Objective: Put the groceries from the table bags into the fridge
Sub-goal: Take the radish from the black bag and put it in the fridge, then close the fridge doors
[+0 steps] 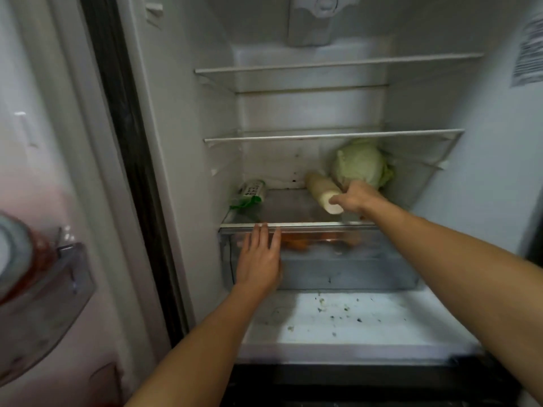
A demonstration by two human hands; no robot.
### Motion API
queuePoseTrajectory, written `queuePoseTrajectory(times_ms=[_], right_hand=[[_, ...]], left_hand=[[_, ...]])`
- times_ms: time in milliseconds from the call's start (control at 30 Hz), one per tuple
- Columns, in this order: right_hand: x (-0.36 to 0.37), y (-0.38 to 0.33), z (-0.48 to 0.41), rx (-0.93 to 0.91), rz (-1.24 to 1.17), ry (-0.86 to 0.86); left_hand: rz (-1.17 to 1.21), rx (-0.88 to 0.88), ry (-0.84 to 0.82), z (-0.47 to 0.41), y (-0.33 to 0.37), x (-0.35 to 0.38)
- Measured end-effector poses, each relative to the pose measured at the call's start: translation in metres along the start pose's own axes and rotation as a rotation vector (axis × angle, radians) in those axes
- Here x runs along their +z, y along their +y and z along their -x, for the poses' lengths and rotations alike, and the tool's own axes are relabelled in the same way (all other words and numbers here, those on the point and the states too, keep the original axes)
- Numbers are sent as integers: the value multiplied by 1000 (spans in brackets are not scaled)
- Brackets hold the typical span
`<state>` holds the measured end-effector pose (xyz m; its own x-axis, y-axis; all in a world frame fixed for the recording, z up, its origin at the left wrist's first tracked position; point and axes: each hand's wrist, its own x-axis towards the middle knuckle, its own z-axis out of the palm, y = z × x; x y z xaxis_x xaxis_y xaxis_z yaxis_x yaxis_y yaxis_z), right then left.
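Observation:
The fridge stands open in front of me. On its lowest glass shelf (282, 212) lies a white radish (318, 188), and my right hand (357, 198) is closed around its near end. Behind the radish sits a pale green cabbage (363, 164), at the back right of the same shelf. A green-and-white packet (249, 193) lies at the shelf's left. My left hand (260, 258) rests flat, fingers apart, on the front of the clear crisper drawer (352, 271). Orange vegetables (296, 242) show blurred through the drawer's front.
Two bare glass shelves (338, 64) (332, 136) sit above. The white ledge (352, 321) below the drawer carries small green crumbs. The open door at left has a clear bin (44, 306) holding jars. A label (529, 51) is stuck on the right wall.

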<state>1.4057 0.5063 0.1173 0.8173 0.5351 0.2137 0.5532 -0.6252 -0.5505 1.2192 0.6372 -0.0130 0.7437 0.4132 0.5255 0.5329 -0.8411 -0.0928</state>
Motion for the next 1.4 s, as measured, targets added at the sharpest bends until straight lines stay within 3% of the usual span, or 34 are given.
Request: queuePoseTrajectory(times_ms=[233,500,800,1000,1200,1400], right_hand=[[-9,20,104,14,128,29],[-1,31,208,-89,167,80],[46,15,350,-276,109,16],[82,-50,429,-443,57,-49],[112,-138,490,-699,38,-42],[148,-228,513,-655,53,26]], left_hand=[[64,51,-133,66,22,-42],[181,97,-17,161,25,-86],[210,-2,-66,330,7,-145],[102,-130,-156,423,-60,-178],[62,-317,-79,458,-146,-217],[55,-362,-58,467,-231,-240]])
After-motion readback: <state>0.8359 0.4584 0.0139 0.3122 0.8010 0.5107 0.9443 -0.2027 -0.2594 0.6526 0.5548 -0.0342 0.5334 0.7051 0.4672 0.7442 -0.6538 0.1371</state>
